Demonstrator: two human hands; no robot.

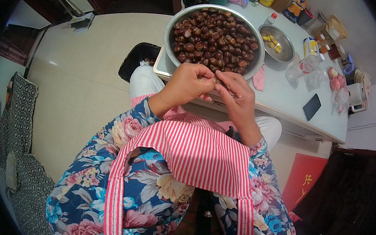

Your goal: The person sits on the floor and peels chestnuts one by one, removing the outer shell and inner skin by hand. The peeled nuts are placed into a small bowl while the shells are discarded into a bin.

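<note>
My left hand [190, 84] and my right hand [238, 93] meet at the near rim of a large metal basin [258, 61]. Pinched between their fingertips is a small brownish piece [218, 82], apparently a chestnut, mostly covered by the fingers. Brown-shelled chestnuts [214, 36] fill the basin just beyond my hands, some with split shells. To its right, a smaller metal bowl [284, 45] holds several peeled yellow chestnuts [273, 43].
The basin sits on a pale tabletop [276, 91] with a pink cloth [259, 78], a plastic bottle [304, 67], a phone [312, 106] and bagged fruit [336, 79]. Jars line the wall side. A black-lined bin [129, 63] stands left of my knee.
</note>
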